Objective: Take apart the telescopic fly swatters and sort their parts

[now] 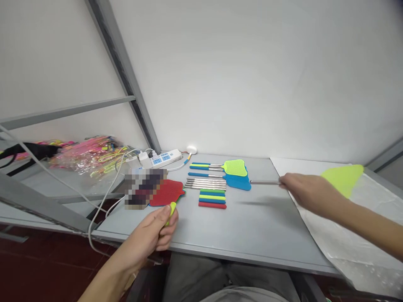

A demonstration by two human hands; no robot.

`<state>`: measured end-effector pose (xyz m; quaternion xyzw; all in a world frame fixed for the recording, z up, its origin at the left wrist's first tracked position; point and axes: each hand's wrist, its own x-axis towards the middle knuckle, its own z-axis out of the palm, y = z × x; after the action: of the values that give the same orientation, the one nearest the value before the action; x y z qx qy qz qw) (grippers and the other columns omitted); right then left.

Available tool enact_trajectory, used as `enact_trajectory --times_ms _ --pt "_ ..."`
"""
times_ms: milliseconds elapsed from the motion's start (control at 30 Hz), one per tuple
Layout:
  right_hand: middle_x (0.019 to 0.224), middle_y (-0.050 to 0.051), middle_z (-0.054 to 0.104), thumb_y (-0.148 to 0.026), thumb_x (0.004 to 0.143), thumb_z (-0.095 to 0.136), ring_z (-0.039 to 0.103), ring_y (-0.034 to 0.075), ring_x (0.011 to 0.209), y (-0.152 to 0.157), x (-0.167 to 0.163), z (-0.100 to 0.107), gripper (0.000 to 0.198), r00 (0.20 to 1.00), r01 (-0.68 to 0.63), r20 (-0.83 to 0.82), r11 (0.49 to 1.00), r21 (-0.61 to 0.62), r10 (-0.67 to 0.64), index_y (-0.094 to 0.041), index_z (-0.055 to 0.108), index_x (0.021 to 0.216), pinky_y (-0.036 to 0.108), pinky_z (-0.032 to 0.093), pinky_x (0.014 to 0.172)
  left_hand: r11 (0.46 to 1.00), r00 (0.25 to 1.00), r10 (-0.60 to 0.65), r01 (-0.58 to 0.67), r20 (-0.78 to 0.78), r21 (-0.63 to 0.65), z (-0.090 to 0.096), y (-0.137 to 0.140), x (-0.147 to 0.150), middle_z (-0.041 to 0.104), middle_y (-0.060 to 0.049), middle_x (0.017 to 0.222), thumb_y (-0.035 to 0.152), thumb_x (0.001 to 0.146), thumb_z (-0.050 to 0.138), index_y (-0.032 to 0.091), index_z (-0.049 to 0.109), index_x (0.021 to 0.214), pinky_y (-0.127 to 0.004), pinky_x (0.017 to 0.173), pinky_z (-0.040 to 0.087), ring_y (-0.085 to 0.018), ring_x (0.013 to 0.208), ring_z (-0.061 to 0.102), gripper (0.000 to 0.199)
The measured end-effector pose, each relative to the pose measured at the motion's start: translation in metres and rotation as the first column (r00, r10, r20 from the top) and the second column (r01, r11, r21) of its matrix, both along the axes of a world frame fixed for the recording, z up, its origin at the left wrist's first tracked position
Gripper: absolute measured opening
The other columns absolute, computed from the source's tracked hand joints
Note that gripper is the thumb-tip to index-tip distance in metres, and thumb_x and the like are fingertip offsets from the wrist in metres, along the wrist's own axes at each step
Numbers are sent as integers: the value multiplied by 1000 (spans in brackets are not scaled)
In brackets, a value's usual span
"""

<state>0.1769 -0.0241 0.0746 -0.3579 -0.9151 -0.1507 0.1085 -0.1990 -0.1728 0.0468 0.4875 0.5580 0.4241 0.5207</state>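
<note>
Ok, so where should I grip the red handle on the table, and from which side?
Probably best around the middle of the red handle: it is slim and straight, lying flat across your view. Come from above, on the side facing the table's front edge, because a blue handle lies close along its far side.

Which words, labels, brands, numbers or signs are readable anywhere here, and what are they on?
None can be read.
Power strip: any markings around its blue sockets are too small to read.
Plastic-wrapped bundles: too blurred to tell any print.
Pixelated patch: anything printed there is hidden.
Red fly swatter head and red handle: no lettering visible.
</note>
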Motion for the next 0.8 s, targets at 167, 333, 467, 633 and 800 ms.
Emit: enact_trajectory --times_ms 167,333,467,633,800 --pt "76 5 63 -33 101 33 54 20 62 14 -1 -21 29 1000 29 -8 999 37 -28 -21 57 90 31 27 56 986 968 45 -82 246 142 -26 8 40 57 -4 93 50 94 51 21 58 99 -29 76 47 -14 80 55 30" --pt "74 4 61 -28 102 36 52 18 62 5 -24 -52 28 994 -96 66 987 129 88 -20 59 88 31 27 59 972 989 60 -26 -138 235 -38 20 62 63 -3 93 43 94 54 21 60 102 -30 81 45 -18 88 59 24" --pt "75 4 62 -23 100 42 53 18 66 13 -22 -73 21 989 -144 50 970 198 137 -18 60 91 31 30 62 927 843 52 159 -536 339 -44 21 46 66 -1 100 27 94 57 23 63 99 -32 89 41 -18 98 57 9" --pt "74 4 62 -19 97 49 52 18 66 19 -22 -90 13 976 -214 22 949 231 215 -16 61 94 31 32 63 842 590 201 304 -782 446 -50 29 34 69 0 95 21 94 57 23 64 95 -38 90 34 -19 94 53 8" --pt "74 5 62 -16 93 56 50 17 65 20 -24 -93 7 961 -258 -29 933 253 274 -13 61 97 32 34 64 821 428 354 284 -831 496 -50 38 32 65 -4 107 22 93 58 26 68 94 -41 86 31 -23 100 52 11"
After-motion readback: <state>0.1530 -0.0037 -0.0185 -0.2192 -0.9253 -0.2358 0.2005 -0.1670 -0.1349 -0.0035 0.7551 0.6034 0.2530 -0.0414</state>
